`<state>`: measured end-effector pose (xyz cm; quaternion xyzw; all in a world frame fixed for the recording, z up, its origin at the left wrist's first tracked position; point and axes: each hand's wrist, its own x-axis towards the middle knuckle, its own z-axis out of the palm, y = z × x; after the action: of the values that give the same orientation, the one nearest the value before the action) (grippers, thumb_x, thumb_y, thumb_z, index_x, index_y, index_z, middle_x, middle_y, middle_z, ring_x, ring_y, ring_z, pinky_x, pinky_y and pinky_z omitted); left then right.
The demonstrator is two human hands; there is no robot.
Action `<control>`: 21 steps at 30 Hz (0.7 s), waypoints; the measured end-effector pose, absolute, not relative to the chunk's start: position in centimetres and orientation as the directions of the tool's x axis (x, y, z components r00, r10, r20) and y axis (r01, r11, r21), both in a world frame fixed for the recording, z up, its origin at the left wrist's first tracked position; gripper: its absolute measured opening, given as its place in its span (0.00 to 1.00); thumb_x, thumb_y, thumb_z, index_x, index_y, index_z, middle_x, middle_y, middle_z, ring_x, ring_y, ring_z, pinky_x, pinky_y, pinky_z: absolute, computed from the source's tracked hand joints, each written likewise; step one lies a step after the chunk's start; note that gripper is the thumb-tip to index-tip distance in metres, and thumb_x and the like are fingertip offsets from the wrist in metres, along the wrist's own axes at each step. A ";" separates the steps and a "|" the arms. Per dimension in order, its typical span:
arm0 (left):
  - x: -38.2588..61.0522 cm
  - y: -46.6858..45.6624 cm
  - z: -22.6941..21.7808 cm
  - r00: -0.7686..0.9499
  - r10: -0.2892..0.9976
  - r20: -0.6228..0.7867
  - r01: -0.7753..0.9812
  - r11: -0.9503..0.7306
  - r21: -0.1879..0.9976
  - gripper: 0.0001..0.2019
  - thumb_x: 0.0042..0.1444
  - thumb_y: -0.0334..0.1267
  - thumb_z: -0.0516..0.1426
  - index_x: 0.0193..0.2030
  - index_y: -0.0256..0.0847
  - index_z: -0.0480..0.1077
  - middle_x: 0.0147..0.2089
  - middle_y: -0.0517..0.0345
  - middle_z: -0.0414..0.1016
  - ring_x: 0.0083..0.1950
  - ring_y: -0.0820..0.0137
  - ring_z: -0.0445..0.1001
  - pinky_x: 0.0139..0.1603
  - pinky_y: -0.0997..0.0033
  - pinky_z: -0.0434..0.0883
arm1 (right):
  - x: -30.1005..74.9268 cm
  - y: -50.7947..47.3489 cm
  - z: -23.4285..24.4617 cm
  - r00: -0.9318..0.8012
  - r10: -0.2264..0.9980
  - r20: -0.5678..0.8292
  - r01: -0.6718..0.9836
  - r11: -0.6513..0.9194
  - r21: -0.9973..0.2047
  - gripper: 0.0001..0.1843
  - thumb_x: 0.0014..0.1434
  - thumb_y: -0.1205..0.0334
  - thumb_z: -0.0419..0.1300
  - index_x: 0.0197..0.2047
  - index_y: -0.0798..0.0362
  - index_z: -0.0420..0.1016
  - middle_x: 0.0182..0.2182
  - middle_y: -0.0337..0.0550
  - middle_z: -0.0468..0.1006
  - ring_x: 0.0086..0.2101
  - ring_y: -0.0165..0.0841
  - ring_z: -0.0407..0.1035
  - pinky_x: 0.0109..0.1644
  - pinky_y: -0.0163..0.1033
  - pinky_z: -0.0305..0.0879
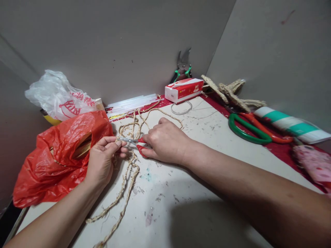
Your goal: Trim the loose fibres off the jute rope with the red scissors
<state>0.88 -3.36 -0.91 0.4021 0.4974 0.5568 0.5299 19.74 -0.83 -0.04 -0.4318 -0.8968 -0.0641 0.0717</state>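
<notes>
My right hand [165,141] grips the small red-handled scissors [141,148], whose blades point left and reach the fingertips of my left hand [107,155]. Between its thumb and fingers, my left hand pinches a braided straw rope [130,168]. Two strands of the rope hang down toward the front edge of the table, with loose fibres sticking out. More of the same cord lies in loops on the table behind the scissors. My left fingers hide the exact spot where the blades meet the rope.
At the left sit a red plastic bag [74,137] and a white plastic bag [59,96]. Clear sticks [134,103], a tissue pack [183,90] and pruning shears [183,65] line the back wall. Large green-and-orange-handled scissors [248,132], braided straw pieces [230,93] and a striped roll [289,124] lie right.
</notes>
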 end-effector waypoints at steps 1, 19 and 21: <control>0.9 -3.4 -0.9 -0.109 0.991 -0.082 -0.189 0.060 0.980 0.11 0.45 0.30 0.65 0.33 0.33 0.68 0.29 0.54 0.77 0.26 0.73 0.73 0.26 0.76 0.70 | 19.8 -0.8 0.0 -0.620 0.766 0.167 0.780 0.625 0.031 0.21 0.59 0.47 0.52 0.28 0.54 0.76 0.25 0.47 0.79 0.27 0.35 0.68 0.40 0.44 0.49; 0.7 -3.3 -0.5 -0.035 0.995 -0.088 -0.226 0.078 0.971 0.09 0.48 0.33 0.61 0.34 0.37 0.65 0.30 0.56 0.78 0.23 0.77 0.69 0.21 0.79 0.65 | 20.1 -0.4 -0.2 -0.641 0.746 0.184 0.752 0.657 -0.044 0.16 0.62 0.54 0.53 0.31 0.53 0.77 0.27 0.43 0.79 0.27 0.31 0.66 0.38 0.41 0.47; 0.7 -3.3 -0.4 -0.019 0.996 -0.083 -0.235 0.076 0.969 0.08 0.49 0.33 0.60 0.36 0.37 0.66 0.31 0.55 0.78 0.22 0.76 0.69 0.20 0.79 0.64 | 20.1 -0.4 -0.1 -0.643 0.745 0.178 0.750 0.659 -0.052 0.16 0.62 0.55 0.53 0.30 0.53 0.76 0.27 0.42 0.79 0.27 0.31 0.67 0.38 0.41 0.48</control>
<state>0.73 -3.28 -0.45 0.4102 0.4642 0.5420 0.5679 20.10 -0.37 -0.13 -0.4126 -0.9061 -0.0131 0.0922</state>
